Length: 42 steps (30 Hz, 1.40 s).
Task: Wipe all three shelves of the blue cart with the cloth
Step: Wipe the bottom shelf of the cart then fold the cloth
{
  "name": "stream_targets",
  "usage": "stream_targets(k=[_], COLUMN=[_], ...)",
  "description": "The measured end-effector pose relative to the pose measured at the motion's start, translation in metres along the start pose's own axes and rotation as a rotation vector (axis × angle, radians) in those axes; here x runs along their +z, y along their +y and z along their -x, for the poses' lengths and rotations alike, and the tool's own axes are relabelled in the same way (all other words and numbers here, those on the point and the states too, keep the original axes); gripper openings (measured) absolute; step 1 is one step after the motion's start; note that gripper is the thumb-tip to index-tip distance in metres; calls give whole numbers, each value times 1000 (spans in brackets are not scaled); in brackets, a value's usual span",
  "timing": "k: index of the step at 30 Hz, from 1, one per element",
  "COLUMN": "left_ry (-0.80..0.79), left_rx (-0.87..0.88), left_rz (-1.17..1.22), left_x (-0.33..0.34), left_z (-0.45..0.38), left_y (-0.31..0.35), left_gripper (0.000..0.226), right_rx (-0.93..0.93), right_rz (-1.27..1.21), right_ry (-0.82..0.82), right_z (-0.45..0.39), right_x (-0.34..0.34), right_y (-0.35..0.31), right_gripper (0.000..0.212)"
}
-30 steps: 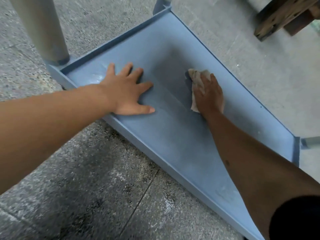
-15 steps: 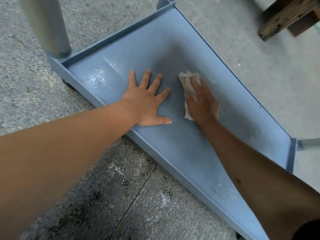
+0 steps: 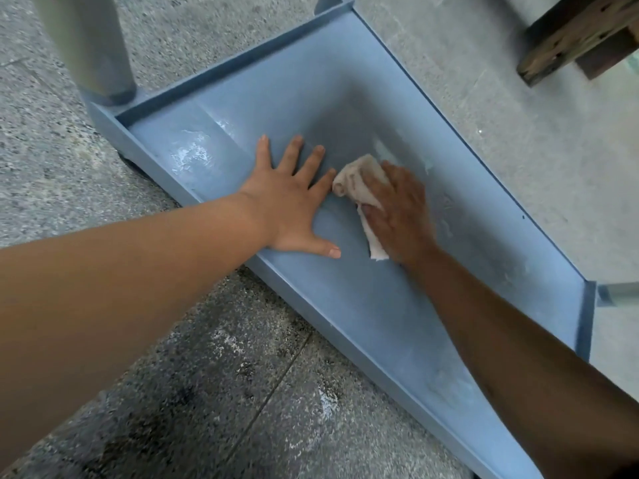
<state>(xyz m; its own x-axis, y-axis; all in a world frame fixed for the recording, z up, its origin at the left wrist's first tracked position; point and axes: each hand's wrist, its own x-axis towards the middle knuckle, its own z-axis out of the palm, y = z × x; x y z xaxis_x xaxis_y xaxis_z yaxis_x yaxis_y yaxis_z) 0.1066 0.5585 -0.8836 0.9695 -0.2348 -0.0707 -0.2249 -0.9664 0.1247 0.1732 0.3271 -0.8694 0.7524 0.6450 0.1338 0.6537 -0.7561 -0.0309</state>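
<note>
A speckled grey stone floor [image 3: 242,392], streaked with pale residue, fills the foreground beneath the lowest blue plastic shelf of the cart [image 3: 363,305], a shallow tray with a raised rim sitting just above the ground. On it the person's left hand [image 3: 294,205] lies flat, fingers straight and spread, bracing on the tray's bare floor and holding nothing. Just beside it the right hand [image 3: 397,216] presses a crumpled off-white cloth [image 3: 356,178] against the shelf, fingers laid over it and bent slightly around its bunched end; part of the rag trails out under the palm. The cloth looks soft, light and limp, likely to bunch or slide, so a broad, flat-palmed hold over its middle seems best. The shelf appears stiff and smooth, possibly slick where pale wet-looking smears show near its left corner. Beyond, a grey round metal cart post [image 3: 86,46] rises at the corner, and a dark weathered wooden block [image 3: 581,32] rests on the far concrete.
</note>
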Motion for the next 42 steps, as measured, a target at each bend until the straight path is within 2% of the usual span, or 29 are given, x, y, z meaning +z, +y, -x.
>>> stream_targets(k=[2, 7, 11, 16, 18, 20, 23, 25, 27, 34, 38, 40, 42], left_ry=[-2, 25, 50, 30, 37, 40, 51, 55, 56, 56, 42, 44, 38], left_rx=[-4, -13, -17, -14, -9, -11, -6, -1, -1, -3, -1, -6, -7], left_rz=[2, 3, 13, 12, 15, 15, 8, 10, 13, 6, 14, 13, 11], left_x=[1, 8, 8, 4, 3, 4, 6, 6, 6, 6, 5, 6, 5], left_z=[0, 0, -1, -1, -2, -1, -2, -3, -3, -2, -1, -1, -2], left_y=[-1, 0, -4, -3, -2, -1, 0, 1, 0, 0, 0, -1, -1], left_gripper=[131, 131, 130, 128, 127, 127, 126, 126, 126, 126, 126, 127, 127], right_rx=[165, 592, 744, 1109, 1229, 1309, 1383, 1320, 1136, 618, 558, 385, 261], right_rz=[27, 28, 49, 67, 72, 66, 6, -24, 1, -35, 103, 126, 34], right_ry=[55, 58, -20, -64, -47, -32, 19, 61, 60, -92, -78, -90, -105], right_z=[-22, -60, -72, -12, 25, 43, 32, 11, -22, -165, -164, -153, -144], right_x=[2, 7, 10, -12, -22, -25, -22, -20, -17, 19, 17, 14, 11], right_y=[22, 70, 93, 136, 147, 150, 142, 132, 119, 18, 2, 16, 30], right_gripper=[53, 50, 49, 47, 40, 35, 46, 52, 49, 56, 52, 50, 49])
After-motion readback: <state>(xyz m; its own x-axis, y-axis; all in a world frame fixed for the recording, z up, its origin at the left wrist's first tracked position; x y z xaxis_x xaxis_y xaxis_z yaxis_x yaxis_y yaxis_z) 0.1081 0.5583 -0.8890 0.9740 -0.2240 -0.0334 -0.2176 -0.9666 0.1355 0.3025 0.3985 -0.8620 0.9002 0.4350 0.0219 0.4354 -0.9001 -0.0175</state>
